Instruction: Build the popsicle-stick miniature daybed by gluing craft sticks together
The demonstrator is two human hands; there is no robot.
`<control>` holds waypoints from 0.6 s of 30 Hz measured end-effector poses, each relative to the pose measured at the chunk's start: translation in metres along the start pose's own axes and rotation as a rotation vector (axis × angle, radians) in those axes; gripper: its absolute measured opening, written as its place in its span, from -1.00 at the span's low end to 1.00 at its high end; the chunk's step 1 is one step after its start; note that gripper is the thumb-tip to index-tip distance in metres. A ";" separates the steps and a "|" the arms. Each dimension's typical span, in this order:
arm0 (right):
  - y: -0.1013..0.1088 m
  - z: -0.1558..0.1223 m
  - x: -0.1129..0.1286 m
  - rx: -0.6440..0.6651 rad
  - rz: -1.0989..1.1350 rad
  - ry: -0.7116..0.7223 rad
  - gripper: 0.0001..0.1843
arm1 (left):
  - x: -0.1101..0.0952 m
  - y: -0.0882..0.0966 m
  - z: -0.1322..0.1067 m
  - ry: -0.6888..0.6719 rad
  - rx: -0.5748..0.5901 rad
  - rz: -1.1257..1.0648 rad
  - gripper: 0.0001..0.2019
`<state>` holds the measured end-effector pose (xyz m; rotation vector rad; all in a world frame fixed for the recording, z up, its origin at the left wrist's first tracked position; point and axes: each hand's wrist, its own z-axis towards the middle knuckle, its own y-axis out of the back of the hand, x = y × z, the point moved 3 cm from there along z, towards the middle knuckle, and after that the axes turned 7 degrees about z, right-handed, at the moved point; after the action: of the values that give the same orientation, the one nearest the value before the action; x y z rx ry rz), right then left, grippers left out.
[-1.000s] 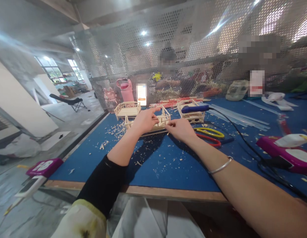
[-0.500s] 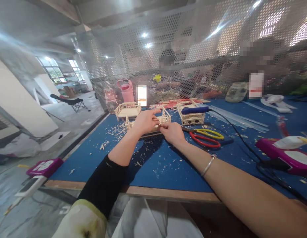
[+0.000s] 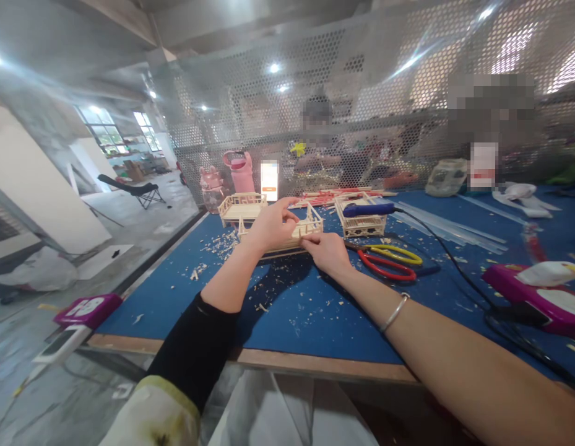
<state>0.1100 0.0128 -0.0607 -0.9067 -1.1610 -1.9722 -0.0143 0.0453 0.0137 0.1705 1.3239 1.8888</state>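
Left hand (image 3: 271,228) over wooden frame (image 3: 294,243), grip can't tell; right hand (image 3: 328,251) fingers bunched at its near edge, can't tell if grasping; scissors (image 3: 393,277) right

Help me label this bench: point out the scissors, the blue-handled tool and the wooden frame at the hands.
Scissors (image 3: 365,259): head view, on the red handle.
Blue-handled tool (image 3: 368,210): head view, on its blue handle.
Wooden frame (image 3: 314,228): head view, on its right end.

L hand (image 3: 274,227) hides pt of mid wood frame (image 3: 312,227); grip of R hand (image 3: 330,253) unclear; 1 person's head (image 3: 316,114) blurred (screen (image 3: 269,178) txt too small); purple box (image 3: 507,282) cut off at R edge
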 end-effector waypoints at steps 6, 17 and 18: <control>-0.001 0.000 -0.002 -0.015 0.007 0.004 -0.76 | -0.001 -0.010 0.000 -0.041 0.083 0.022 -0.37; -0.001 0.000 -0.001 -0.018 0.031 -0.010 -0.78 | -0.003 -0.003 0.000 0.001 0.047 -0.020 -0.36; -0.001 0.000 0.000 -0.014 0.031 -0.007 -0.77 | -0.004 -0.003 0.000 0.006 0.049 -0.021 -0.36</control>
<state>0.1094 0.0131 -0.0615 -0.9341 -1.1315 -1.9567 -0.0105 0.0429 0.0120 0.1756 1.3716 1.8416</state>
